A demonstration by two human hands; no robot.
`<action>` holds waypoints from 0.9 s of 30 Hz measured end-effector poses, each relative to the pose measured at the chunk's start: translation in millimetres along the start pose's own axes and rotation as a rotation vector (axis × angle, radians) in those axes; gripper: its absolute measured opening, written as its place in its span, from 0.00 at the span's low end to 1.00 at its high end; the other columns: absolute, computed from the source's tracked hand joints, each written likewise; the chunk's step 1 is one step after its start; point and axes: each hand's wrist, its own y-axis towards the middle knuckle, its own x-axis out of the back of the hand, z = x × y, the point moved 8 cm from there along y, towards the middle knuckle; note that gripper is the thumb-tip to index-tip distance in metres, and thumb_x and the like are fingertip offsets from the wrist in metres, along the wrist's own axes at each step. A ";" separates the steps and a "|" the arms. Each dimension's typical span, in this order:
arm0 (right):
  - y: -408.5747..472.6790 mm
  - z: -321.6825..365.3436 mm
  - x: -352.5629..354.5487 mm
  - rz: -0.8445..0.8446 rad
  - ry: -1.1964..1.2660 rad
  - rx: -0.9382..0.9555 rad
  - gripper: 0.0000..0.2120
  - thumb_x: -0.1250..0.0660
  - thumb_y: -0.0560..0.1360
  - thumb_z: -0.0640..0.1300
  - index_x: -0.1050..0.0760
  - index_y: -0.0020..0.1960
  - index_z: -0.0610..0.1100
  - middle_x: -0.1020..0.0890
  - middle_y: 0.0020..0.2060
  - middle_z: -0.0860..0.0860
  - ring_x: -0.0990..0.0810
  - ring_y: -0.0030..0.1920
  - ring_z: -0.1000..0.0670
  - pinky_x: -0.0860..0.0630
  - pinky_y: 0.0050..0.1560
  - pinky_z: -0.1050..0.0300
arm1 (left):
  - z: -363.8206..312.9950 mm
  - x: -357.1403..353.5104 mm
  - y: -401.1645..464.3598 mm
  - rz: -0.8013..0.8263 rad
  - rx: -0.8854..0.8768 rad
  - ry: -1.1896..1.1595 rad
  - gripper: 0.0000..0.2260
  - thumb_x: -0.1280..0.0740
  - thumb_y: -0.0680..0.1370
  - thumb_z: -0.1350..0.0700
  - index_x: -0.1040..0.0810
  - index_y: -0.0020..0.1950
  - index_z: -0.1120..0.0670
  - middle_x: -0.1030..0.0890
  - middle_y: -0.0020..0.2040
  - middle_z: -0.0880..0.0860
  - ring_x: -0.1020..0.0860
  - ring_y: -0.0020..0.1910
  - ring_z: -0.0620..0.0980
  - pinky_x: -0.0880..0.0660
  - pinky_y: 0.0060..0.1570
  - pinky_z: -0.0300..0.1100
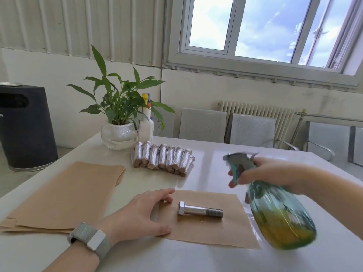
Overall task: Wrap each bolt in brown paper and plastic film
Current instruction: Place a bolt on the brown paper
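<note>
A steel bolt [200,210] lies on a square sheet of brown paper [222,230] near the table's front, head to the left. A wet, yellowish patch shows on the paper just under the bolt. My left hand [141,214] rests flat on the sheet's left edge, fingers straight. My right hand [261,171] grips the neck and trigger of a blue-green spray bottle [279,214] holding yellow liquid, tilted above the paper's right side. A piece of plastic film [253,218] peeks out under the paper's right edge. Several wrapped bolts [163,159] lie in a row behind.
A stack of brown paper sheets [64,195] lies at the left of the white table [216,160]. A potted plant in a glass bowl [118,134] and a white spray bottle [146,122] stand at the back. Chairs [253,130] line the wall; a black bin [23,126] stands left.
</note>
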 end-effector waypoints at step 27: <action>20.5 -11.9 50.7 -0.870 -0.217 0.388 0.36 0.23 0.69 0.51 0.34 0.73 0.48 0.24 0.61 0.52 0.25 0.62 0.50 0.27 0.62 0.48 | 3.0 0.6 2.7 0.037 0.011 -0.002 0.36 0.29 0.64 0.35 0.43 0.67 0.25 0.33 0.62 0.27 0.38 0.66 0.29 0.42 0.71 0.35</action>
